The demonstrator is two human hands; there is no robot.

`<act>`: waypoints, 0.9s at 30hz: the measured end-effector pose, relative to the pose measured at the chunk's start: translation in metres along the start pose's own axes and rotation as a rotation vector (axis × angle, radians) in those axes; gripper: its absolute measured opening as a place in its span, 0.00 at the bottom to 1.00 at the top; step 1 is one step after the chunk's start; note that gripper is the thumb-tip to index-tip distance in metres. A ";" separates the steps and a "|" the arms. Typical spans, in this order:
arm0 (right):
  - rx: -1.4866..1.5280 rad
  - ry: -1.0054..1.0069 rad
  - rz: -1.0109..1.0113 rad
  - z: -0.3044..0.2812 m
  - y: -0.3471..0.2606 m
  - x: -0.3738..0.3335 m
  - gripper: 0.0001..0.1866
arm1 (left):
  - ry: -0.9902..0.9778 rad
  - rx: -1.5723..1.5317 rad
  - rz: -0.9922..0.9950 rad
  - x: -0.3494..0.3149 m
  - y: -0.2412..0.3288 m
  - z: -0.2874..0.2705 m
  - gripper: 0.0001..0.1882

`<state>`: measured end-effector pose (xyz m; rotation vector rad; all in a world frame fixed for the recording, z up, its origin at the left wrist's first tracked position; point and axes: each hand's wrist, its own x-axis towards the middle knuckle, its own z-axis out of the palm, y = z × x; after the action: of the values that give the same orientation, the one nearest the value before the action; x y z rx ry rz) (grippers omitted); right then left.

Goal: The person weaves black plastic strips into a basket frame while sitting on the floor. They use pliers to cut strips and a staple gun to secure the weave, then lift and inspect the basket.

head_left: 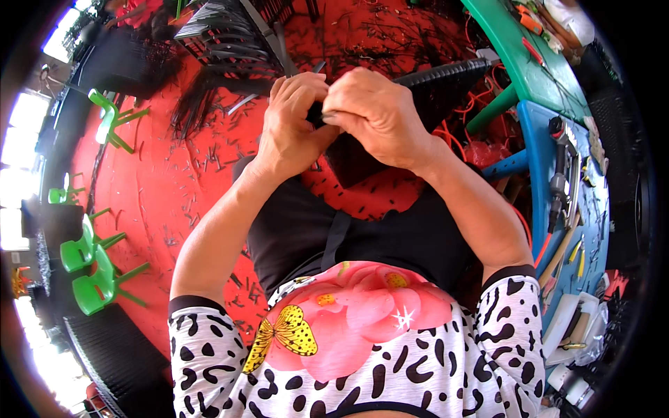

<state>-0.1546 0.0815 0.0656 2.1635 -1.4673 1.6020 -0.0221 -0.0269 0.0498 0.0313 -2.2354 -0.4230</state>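
Observation:
My left hand (287, 125) and my right hand (380, 118) are close together in front of my lap, fingers bent. Between them is a narrow black plastic strip (327, 115), its end showing at the right fingertips. The left fingers and thumb close around the same spot, and my own fingers hide much of the strip. Just beyond and below the hands stands a dark woven piece of furniture (446, 78) with a ribbed black edge. Past the left hand, a bundle of loose black strips (226, 42) hangs from a dark frame.
Black offcuts lie scattered over the red floor (174, 188). Green small chairs (97, 282) stand at left, near dark woven furniture (115, 348). On the right are a green table (512, 45) and a blue table (536, 160) carrying a power tool (559, 174) and hand tools. Orange cable (453, 139) runs beside them.

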 end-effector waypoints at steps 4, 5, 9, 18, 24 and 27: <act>0.171 0.113 0.151 -0.002 0.012 -0.008 0.08 | 0.069 0.005 0.072 -0.004 0.002 -0.001 0.19; 0.184 0.104 0.225 0.000 0.011 -0.006 0.09 | 0.082 0.027 0.099 -0.005 0.003 -0.001 0.18; 0.203 0.054 0.416 0.002 0.004 0.010 0.12 | 0.095 0.105 0.117 -0.009 0.002 0.004 0.18; 0.210 0.096 0.417 0.011 -0.001 0.011 0.13 | 0.246 0.072 0.088 -0.022 -0.010 0.021 0.19; 0.251 -0.020 0.460 -0.002 -0.011 0.008 0.11 | 0.285 0.023 0.057 -0.024 -0.011 0.024 0.19; 0.157 -0.035 0.419 0.006 0.001 0.026 0.14 | 0.313 0.044 0.035 -0.025 -0.007 0.026 0.18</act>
<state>-0.1510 0.0608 0.0825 2.0669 -1.9722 1.8661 -0.0262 -0.0218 0.0138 0.0765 -1.9338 -0.3258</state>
